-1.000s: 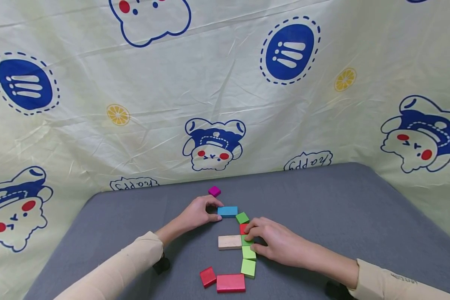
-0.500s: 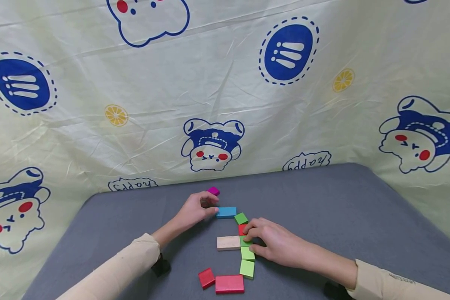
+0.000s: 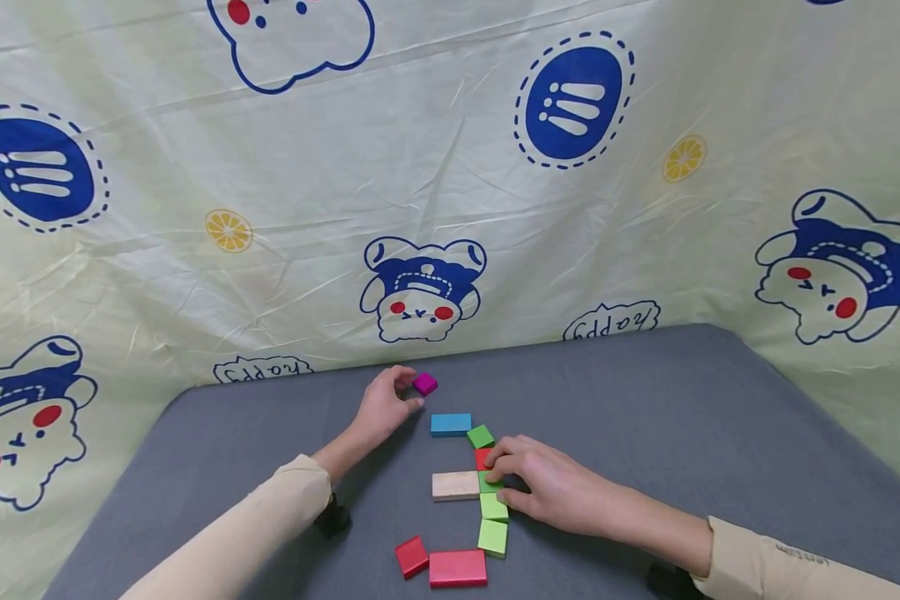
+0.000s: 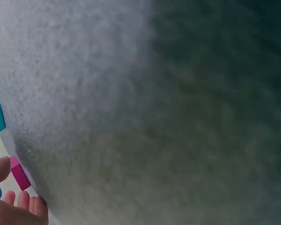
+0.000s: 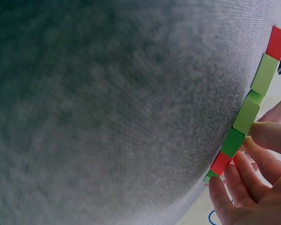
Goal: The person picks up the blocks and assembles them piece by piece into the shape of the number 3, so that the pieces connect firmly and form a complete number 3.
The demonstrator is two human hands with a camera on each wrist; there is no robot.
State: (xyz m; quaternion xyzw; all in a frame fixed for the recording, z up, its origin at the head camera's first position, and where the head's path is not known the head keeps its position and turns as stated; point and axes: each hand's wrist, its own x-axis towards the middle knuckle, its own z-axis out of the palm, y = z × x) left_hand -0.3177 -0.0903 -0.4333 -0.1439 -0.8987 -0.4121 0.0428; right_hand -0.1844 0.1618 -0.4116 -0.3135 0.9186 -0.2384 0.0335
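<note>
A magenta block (image 3: 424, 384) lies near the far edge of the table. My left hand (image 3: 382, 404) is just left of it, thumb and fingers spread apart around its near corner. In the left wrist view a gap shows between the thumb and fingertips, with the magenta block (image 4: 20, 173) beyond. My right hand (image 3: 551, 487) rests at the column of small blocks, its fingers over a red block (image 3: 483, 458) and a green block (image 3: 489, 482). Its thumb touches the side of a light green block (image 5: 246, 116); the fingers are loosely bent, gripping no block around.
A blue block (image 3: 451, 425) touches a tilted green block (image 3: 481, 436) at the column's top. A plain wooden block (image 3: 455, 486) juts left from the middle. Nearer are a light green block (image 3: 492, 537), a long red block (image 3: 457, 568) and a small red block (image 3: 412, 557).
My left hand has let go of the blue block's left end and moved away, up to the magenta block. The right hand has stayed at the column of blocks.
</note>
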